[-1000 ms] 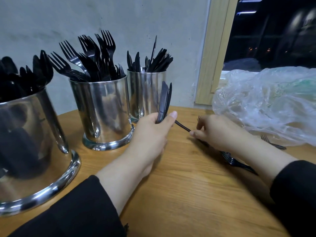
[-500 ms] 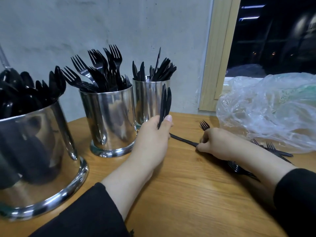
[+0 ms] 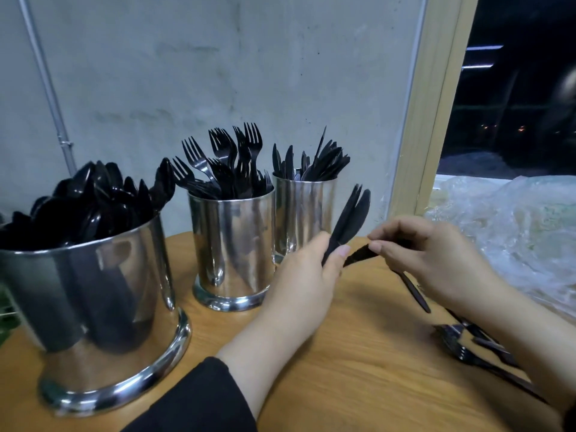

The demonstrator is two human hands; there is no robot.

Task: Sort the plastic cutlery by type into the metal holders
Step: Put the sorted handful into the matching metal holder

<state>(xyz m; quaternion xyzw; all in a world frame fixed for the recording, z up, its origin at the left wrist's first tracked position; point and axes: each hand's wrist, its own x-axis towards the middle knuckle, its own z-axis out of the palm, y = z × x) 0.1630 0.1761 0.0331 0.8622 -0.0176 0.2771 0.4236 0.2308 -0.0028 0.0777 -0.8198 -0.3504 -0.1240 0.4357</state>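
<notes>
Three metal holders stand along the wall: a large one (image 3: 93,294) full of black spoons at left, a middle one (image 3: 232,244) packed with forks, and a narrower one (image 3: 304,210) with knives. My left hand (image 3: 299,275) grips a bunch of black knives (image 3: 350,218), blades up, just right of the knife holder. My right hand (image 3: 430,260) holds another black knife (image 3: 358,255) off the table, its blade tip touching my left thumb. Loose forks (image 3: 458,341) lie on the wooden table (image 3: 358,369) under my right forearm.
A crumpled clear plastic bag (image 3: 514,232) lies at the right by the window frame (image 3: 427,120). A grey wall runs close behind the holders. My black sleeves enter from the bottom edge.
My right hand has lifted a knife off the table and brought it leftward up to my left hand. The view has tilted so the holders sit lower in frame.
</notes>
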